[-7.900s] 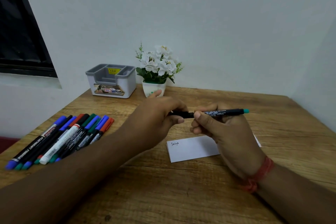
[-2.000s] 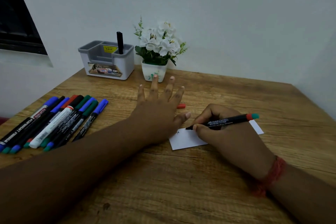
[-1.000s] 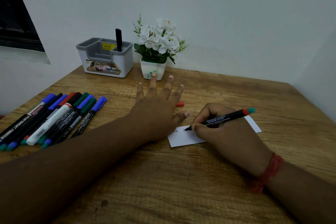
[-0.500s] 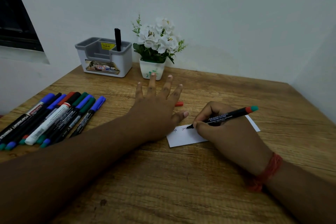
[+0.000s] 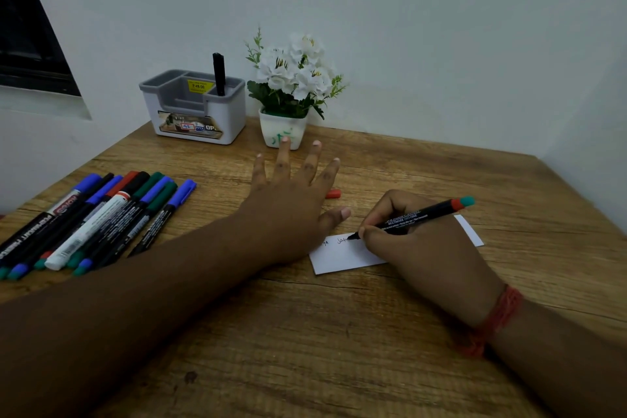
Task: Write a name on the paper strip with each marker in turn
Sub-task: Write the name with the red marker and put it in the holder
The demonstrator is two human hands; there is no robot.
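A white paper strip (image 5: 342,258) lies on the wooden table (image 5: 305,349), with handwriting near its left end. My right hand (image 5: 417,248) grips a black marker (image 5: 417,214) with a red band and teal end, its tip touching the strip. My left hand (image 5: 291,200) lies flat, fingers spread, pressing on the strip's left end. A red cap (image 5: 333,193) rests on the table just beyond my left hand. Several markers (image 5: 91,217) with blue, green, red and black caps lie in a row at the left.
A grey and white organiser (image 5: 193,108) at the back holds one black marker (image 5: 219,73) upright. A white pot of white flowers (image 5: 288,92) stands beside it. Walls close in behind and on the right; a dark window sits at upper left.
The marker tip has crept rightward along the strip and a second written word has grown. My left hand has stayed flat on the strip. Earlier, a marker went into the organiser.
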